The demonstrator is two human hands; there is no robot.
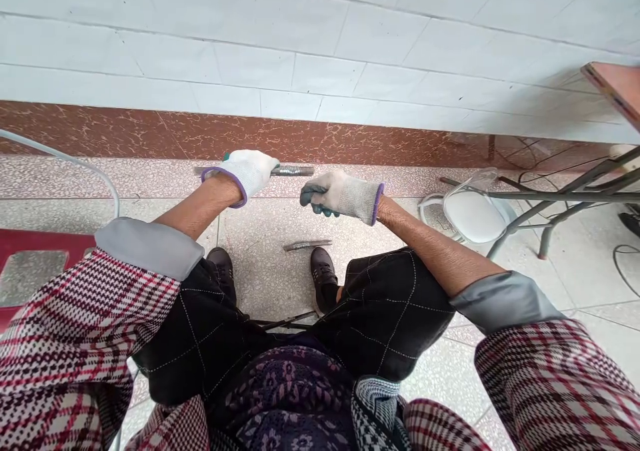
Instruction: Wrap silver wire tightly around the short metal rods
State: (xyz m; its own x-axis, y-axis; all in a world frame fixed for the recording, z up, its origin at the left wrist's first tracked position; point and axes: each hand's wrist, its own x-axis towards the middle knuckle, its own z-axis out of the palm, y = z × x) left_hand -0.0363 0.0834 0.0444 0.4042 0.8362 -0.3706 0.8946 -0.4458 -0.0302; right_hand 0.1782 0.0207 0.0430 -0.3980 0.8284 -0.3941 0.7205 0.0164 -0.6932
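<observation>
My left hand (pixel 250 171), in a white knit glove with purple cuff, is closed around a metal rod (pixel 306 171) with silvery wire wound round it. The rod lies level, its ends showing on both sides of the hand. To the right, my right hand (pixel 337 194) wears a matching glove with dark grey-green fingertips. Its fingers are curled together, just apart from the rod's right end; whatever they may hold is hidden. A second wire-wrapped rod (pixel 307 245) rests on the floor between my shoes.
A white tiled wall (pixel 225 51) with a reddish-brown skirting (pixel 300 141) stands in front. A red plastic stool (pixel 45 241) and grey hose (pixel 65 157) are at left. Metal table legs (pixel 545 224) and a white round-topped object (pixel 473 214) are at right.
</observation>
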